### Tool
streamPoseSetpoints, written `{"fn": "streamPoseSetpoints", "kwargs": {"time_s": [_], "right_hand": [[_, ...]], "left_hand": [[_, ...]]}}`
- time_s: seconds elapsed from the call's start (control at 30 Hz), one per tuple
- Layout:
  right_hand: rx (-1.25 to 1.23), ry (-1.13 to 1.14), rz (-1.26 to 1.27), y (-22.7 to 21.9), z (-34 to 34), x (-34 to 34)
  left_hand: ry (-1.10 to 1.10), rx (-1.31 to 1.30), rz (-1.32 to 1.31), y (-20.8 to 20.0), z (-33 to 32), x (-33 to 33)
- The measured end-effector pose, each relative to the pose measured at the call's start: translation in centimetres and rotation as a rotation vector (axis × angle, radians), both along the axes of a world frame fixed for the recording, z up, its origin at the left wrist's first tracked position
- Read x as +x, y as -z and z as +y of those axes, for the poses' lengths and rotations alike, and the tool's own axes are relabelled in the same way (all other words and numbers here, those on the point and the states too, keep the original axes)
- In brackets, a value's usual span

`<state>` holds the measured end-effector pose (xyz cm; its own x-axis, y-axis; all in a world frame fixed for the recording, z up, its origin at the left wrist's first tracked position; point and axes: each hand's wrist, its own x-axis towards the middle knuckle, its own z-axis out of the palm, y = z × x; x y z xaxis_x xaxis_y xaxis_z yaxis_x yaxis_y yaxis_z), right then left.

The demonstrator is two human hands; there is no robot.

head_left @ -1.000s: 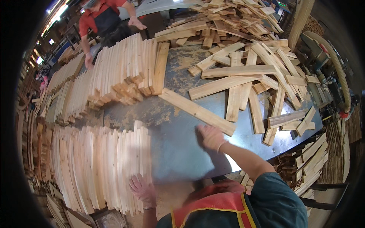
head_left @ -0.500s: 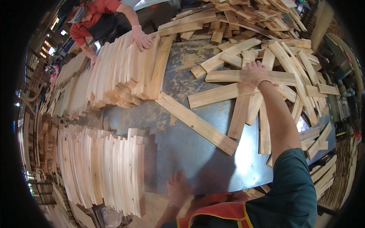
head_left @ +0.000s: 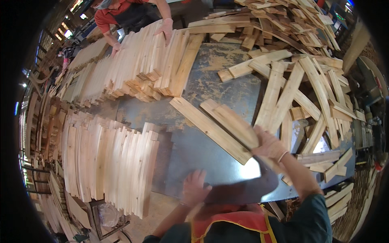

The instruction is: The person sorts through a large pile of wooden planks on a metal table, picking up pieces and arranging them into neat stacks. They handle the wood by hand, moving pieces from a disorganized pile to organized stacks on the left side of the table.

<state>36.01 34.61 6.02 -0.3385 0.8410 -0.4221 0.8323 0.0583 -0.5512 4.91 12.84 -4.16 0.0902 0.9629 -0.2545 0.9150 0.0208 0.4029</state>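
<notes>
My right hand [head_left: 269, 144], in a thin pale glove, is closed around the near part of light wooden boards [head_left: 231, 120], seemingly two overlapping and slightly blurred. They slant over the dark metal table [head_left: 188, 152]. Just left of them, a single wooden board [head_left: 210, 130] lies at a similar slant, its near end close to my right fingers. My left hand [head_left: 195, 187] is at the table's near edge with nothing in it, fingers stretched and a little apart. Several boards stand on edge in a tight row [head_left: 109, 158] to its left.
Across the table, a co-worker's gloved hand [head_left: 165, 30] rests on a long row of upright boards [head_left: 137, 60]. Loose boards [head_left: 279, 93] lie crisscrossed at right. A high heap of wood pieces [head_left: 279, 24] rises behind. More boards [head_left: 338, 204] are stacked beyond the right edge.
My right hand has drawn back toward me from the loose boards, bringing the overlapping boards beside the single slanted one. My left hand has risen slightly over the table edge. The view has shifted.
</notes>
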Motion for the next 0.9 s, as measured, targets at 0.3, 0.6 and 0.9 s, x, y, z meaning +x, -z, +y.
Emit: {"fn": "streamPoseSetpoints", "kwargs": {"time_s": [0.3, 0.6, 0.9], "right_hand": [[-0.361, 0.302, 0.915, 12.2, -16.3, -18.4], [-0.350, -0.264, 0.193, 8.2, -16.2, -32.0], [0.548, -0.034, -0.180, 8.2, -5.3, -22.7]], "left_hand": [[-0.639, -0.409, -1.371, -2.3, -2.9, -3.3], [-0.412, 0.084, 0.301, -2.6, -13.8, -11.5], [-0.427, 0.112, 0.602, 3.7, -15.2, -20.6]]}}
